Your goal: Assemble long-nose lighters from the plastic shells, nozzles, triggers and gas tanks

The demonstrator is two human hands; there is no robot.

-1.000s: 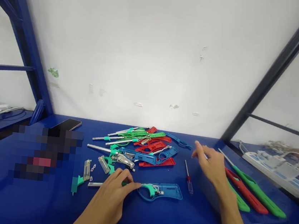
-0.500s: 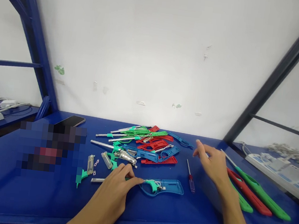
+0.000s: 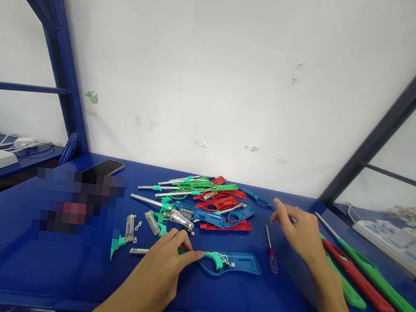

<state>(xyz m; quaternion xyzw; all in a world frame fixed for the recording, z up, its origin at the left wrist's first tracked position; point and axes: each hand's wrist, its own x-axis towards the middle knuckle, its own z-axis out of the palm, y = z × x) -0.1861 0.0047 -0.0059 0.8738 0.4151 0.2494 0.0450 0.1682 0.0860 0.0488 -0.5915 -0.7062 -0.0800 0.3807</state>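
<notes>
My left hand [image 3: 165, 266] is closed over a half-assembled stick lighter, thumb and fingertips pressing at the front of its blue half-shell [image 3: 246, 263]. The lighter's metal tube [image 3: 139, 251] sticks out left of the hand; a green trigger [image 3: 218, 261] and white wires lie in the shell. My right hand [image 3: 299, 229] hovers at the right with fingers loosely bent and apart. Its fingertips are at the end of another blue half-shell [image 3: 256, 196]; whether they touch is unclear. Below that hand lies a screwdriver [image 3: 271, 251] with a clear purplish handle.
Behind my left hand is a pile of red, green and blue lighter shells [image 3: 217, 202] with metal tubes. Clear fuel tanks [image 3: 129, 228] and a green trigger [image 3: 117, 246] lie left. Closed lighters [image 3: 363, 279] rest at right. A phone [image 3: 105, 168] and blurred patch are far left.
The view has shifted slightly, so everything sits a little further right. My right fingertips are slightly closer to the far blue half-shell. My left hand keeps its grip.
</notes>
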